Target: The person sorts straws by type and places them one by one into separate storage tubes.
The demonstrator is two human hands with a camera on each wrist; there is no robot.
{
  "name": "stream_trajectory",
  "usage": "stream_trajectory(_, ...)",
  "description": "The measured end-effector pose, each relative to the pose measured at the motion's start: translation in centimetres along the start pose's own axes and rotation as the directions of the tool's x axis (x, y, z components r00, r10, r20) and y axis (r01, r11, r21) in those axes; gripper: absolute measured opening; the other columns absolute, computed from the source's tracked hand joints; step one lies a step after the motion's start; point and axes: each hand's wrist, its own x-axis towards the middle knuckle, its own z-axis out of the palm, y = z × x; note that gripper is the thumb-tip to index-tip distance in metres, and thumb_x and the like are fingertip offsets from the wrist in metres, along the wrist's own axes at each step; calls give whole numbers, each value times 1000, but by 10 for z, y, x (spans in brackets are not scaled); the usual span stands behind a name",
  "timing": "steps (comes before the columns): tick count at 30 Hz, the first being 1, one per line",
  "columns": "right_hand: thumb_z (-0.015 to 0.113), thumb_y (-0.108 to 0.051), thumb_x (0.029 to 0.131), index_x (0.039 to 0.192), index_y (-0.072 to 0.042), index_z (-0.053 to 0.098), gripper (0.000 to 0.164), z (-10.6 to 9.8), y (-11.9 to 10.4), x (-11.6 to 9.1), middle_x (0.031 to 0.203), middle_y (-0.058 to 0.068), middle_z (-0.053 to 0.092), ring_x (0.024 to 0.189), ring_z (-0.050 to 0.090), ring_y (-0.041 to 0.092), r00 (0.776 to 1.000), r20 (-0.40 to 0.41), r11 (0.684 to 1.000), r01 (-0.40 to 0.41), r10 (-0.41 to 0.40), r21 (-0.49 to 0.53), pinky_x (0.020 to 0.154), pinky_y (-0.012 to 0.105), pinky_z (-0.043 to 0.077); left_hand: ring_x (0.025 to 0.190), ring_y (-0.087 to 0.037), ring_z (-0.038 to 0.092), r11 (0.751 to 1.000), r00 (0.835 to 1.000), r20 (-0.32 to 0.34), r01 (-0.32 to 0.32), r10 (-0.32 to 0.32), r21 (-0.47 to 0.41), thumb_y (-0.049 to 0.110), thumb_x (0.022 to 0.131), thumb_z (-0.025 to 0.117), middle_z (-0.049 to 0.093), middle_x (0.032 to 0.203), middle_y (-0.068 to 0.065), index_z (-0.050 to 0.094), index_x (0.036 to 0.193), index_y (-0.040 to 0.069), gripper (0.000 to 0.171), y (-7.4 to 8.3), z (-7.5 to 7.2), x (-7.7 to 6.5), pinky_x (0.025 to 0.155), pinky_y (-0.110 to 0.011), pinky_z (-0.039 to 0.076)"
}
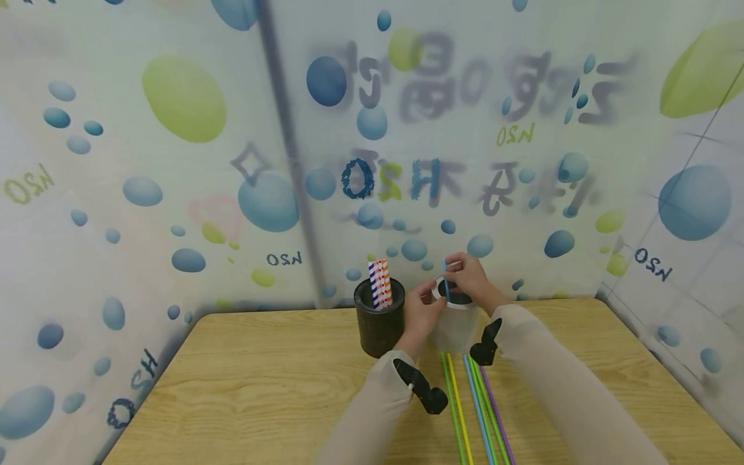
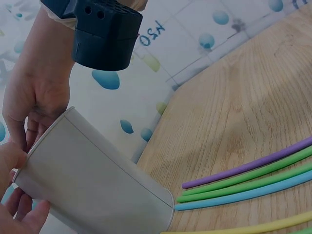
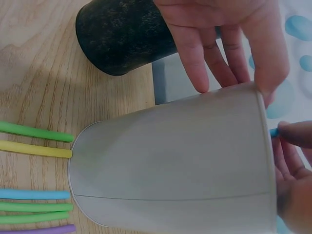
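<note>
A white cup-like container stands on the table near the back wall. My left hand grips its rim on the left side, thumb at the top edge, as the right wrist view also shows. Over the opening, my right hand pinches a thin blue stick between thumb and fingertips; its lower end is inside the container. In the right wrist view a bit of the blue stick shows at the rim. What else the container holds is hidden.
Left of the white container stands a black container with several striped paper straws. Several coloured sticks, such as a yellow one and a purple one, lie on the wooden table in front. A patterned wall rises behind.
</note>
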Motion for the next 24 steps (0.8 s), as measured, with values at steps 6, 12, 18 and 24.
stream_trajectory(6, 55, 2, 87, 118, 5, 48, 32, 4, 1, 0, 106, 24, 52, 93, 55, 33, 999, -38, 1000, -26, 26, -11, 75, 42, 52, 101, -26, 57, 1000, 1000, -12, -8, 8, 6, 3, 77, 67, 61, 114, -12, 64, 114, 2, 37, 0, 0, -1, 84, -34, 48)
stream_trajectory(12, 59, 1, 85, 115, 5, 51, 31, 6, -1, -1, 107, 24, 54, 94, 56, 34, 996, -79, 999, -43, 42, -17, 72, 41, 52, 100, -25, 58, 1000, 1000, -21, -10, 10, 9, 4, 77, 67, 62, 113, -12, 64, 114, 3, 37, -1, 1, 1, 84, -33, 48)
stream_trajectory(18, 60, -1, 84, 115, 5, 53, 32, 7, -3, 0, 109, 24, 55, 95, 56, 34, 993, -91, 997, -72, 72, -1, 73, 42, 52, 100, -25, 58, 1000, 1000, -14, -9, 9, 3, 3, 77, 67, 62, 113, -12, 64, 114, 2, 38, -1, 0, 1, 83, -33, 48)
stream_trajectory(24, 60, -2, 83, 119, 5, 51, 37, 2, -5, -1, 110, 25, 54, 97, 56, 39, 993, -82, 996, -84, 86, 19, 76, 44, 51, 99, -24, 58, 1000, 1000, -5, -13, 13, -9, 2, 77, 67, 62, 114, -11, 64, 114, 1, 37, -2, 1, 2, 83, -33, 48)
